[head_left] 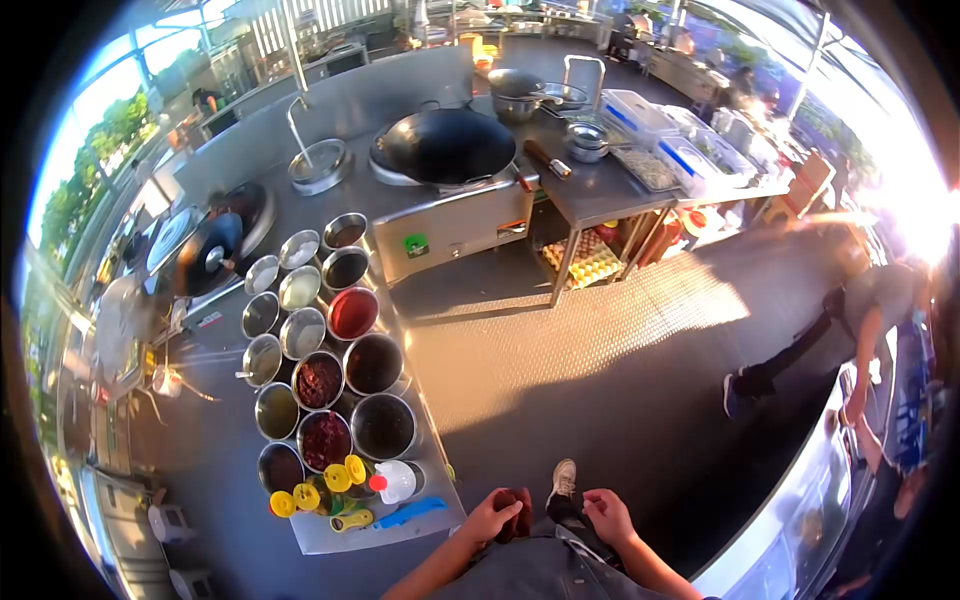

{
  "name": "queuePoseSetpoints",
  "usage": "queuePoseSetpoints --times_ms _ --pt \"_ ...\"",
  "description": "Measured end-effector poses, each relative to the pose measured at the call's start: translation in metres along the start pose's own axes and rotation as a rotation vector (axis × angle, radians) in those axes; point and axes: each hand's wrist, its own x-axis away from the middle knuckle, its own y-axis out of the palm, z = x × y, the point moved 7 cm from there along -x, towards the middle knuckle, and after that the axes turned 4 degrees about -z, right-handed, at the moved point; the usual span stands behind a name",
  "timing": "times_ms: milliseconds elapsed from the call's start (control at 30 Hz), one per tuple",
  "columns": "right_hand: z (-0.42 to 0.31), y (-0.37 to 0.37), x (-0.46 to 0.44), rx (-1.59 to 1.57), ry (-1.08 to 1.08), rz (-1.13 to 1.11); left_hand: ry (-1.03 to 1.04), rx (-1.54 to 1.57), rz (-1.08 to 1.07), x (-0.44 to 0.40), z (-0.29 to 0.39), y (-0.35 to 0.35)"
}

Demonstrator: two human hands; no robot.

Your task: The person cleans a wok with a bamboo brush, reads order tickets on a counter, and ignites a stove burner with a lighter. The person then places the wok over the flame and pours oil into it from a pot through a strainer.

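Low in front of my body, my left hand (490, 517) is closed round a dark reddish-brown folded piece (519, 512); its kind does not show clearly. My right hand (608, 516) is level with it, a short way to the right. Its fingers curl inward, and what they hold, if anything, is hidden. Left of my hands, on the counter's near end, lie a blue-handled tool (411, 512) and a yellow peeler-like tool (352, 520). A white bottle with a red cap (394, 483) lies beside yellow-capped jars (322, 493).
Metal pots of sauces and ingredients (352, 313) line the counter (330, 540). A large black wok (450, 146) sits on the stove ahead. Egg trays (592, 262) rest under the right table (590, 200). Another person (868, 318) leans at a metal counter on the right.
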Motion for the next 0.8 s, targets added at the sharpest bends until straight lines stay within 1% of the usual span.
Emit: queuePoseSetpoints --times_ms 33,100,133,200,233,300,367,400,500,567,633,667,700,767,800 --pt "0.0 -0.013 -0.029 0.014 -0.019 -0.049 0.008 0.022 0.049 -0.018 0.007 0.005" --pt "-0.006 -0.039 -0.073 0.066 -0.033 -0.147 -0.024 0.363 0.154 -0.043 0.016 0.02" --pt "-0.003 -0.047 -0.081 0.075 -0.021 -0.181 -0.038 0.385 0.181 -0.045 0.015 0.028" --pt "-0.027 -0.076 -0.135 0.081 -0.125 -0.245 0.027 0.499 0.252 -0.079 0.047 0.036" --pt "-0.037 -0.089 -0.153 0.099 -0.133 -0.259 0.056 0.555 0.276 -0.091 0.061 0.039" --pt "-0.064 -0.103 -0.187 0.066 -0.167 -0.329 0.068 0.58 0.263 -0.109 0.085 0.042" --pt "-0.083 -0.111 -0.221 0.065 -0.203 -0.36 0.104 0.435 0.375 -0.123 0.105 0.031" --pt "-0.092 -0.111 -0.239 0.05 -0.197 -0.384 0.108 0.436 0.378 -0.133 0.112 0.028" --pt "-0.106 -0.101 -0.297 0.022 -0.216 -0.416 0.105 0.611 0.489 -0.161 0.129 0.001" --pt "-0.113 -0.092 -0.332 -0.051 -0.199 -0.45 0.069 0.64 0.497 -0.182 0.137 -0.018" --pt "-0.13 -0.095 -0.366 -0.106 -0.158 -0.455 0.072 0.834 0.451 -0.217 0.138 -0.04" --pt "-0.142 -0.093 -0.385 -0.162 -0.137 -0.46 0.101 0.863 0.392 -0.237 0.147 -0.051" --pt "-0.144 -0.091 -0.404 -0.16 -0.134 -0.452 0.098 0.864 0.384 -0.259 0.148 -0.067" --pt "-0.147 -0.1 -0.454 -0.147 -0.089 -0.377 0.043 0.881 0.456 -0.308 0.156 -0.103" --pt "-0.151 -0.105 -0.477 -0.089 -0.046 -0.351 0.073 0.914 0.458 -0.328 0.183 -0.114"
